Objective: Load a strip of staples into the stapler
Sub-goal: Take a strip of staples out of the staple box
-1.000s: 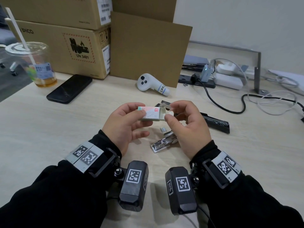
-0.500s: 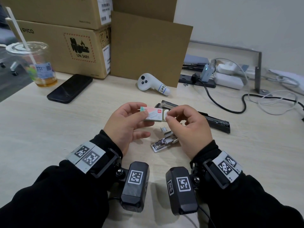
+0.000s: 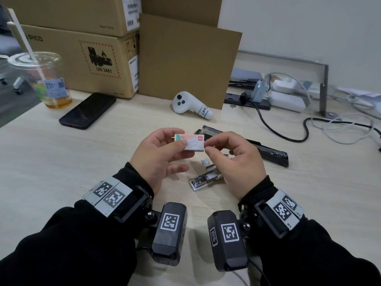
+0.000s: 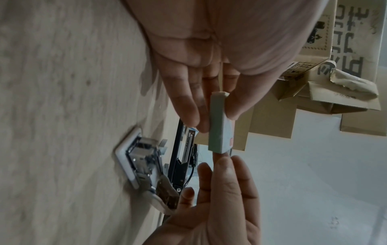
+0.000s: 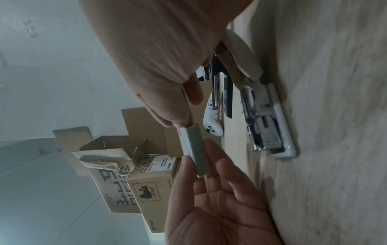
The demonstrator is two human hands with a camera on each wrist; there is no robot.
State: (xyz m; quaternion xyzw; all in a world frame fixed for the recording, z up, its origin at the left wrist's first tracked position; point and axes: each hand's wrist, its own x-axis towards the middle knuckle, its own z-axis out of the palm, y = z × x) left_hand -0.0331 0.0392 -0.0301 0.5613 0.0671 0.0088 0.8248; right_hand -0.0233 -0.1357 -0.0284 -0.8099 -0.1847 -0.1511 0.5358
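A small staple box (image 3: 190, 142) with a red and green label is up above the table, drawer closed. My left hand (image 3: 179, 139) pinches its left half between thumb and fingers. My right hand (image 3: 208, 144) has curled thumb and index fingertips on the box's right end. In the left wrist view the box (image 4: 217, 126) shows edge-on, as it does in the right wrist view (image 5: 195, 149). Below the hands a small white and silver stapler (image 3: 204, 179) lies opened on the table. A long black stapler (image 3: 268, 151) lies opened behind the hands. No staple strip is visible.
A short loose piece of staples (image 3: 204, 162) lies by the white stapler. A white controller (image 3: 190, 105), a black phone (image 3: 88, 110), a plastic cup (image 3: 46, 79) and cardboard boxes (image 3: 82, 62) stand at the back. Cables and chargers (image 3: 288, 93) lie at the right.
The box's drawer stuck out to the right a second ago. My right fingers have pushed it in, and the box is closed. Both hands stayed in place.
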